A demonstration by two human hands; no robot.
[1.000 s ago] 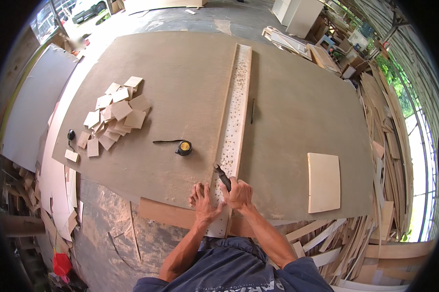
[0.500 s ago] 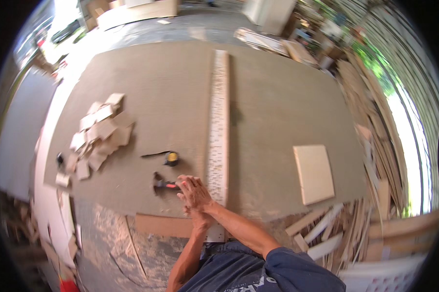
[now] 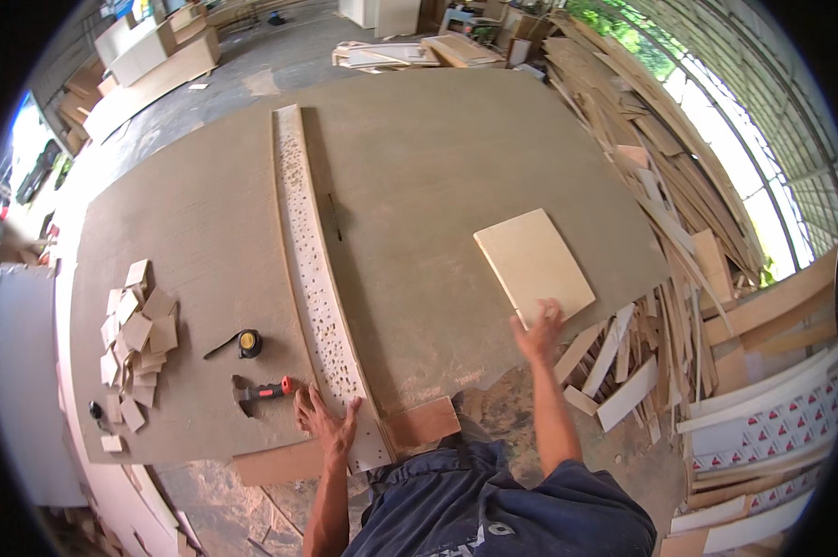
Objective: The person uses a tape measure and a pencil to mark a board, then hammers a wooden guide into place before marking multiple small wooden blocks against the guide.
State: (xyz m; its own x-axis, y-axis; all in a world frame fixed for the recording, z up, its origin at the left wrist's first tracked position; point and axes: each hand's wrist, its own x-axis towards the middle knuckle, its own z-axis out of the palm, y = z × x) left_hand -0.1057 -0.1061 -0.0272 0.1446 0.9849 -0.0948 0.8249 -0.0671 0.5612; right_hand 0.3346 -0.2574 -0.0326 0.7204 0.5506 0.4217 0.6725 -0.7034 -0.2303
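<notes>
The pale square panel point(image 3: 533, 265) lies flat on the big grey board point(image 3: 438, 167), its near corner under the fingertips of the right hand point(image 3: 536, 332), which is spread open. The left hand point(image 3: 326, 422), fingers splayed wide, presses flat on the near end of the long perforated strip point(image 3: 312, 269). Just left of that hand lies a red-handled hammer point(image 3: 263, 392), with a tape measure point(image 3: 247, 343) beyond it.

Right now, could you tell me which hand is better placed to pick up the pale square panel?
Right. The right hand already reaches the near edge of the pale square panel, while the left hand rests flat on the perforated strip, far across the board.
</notes>
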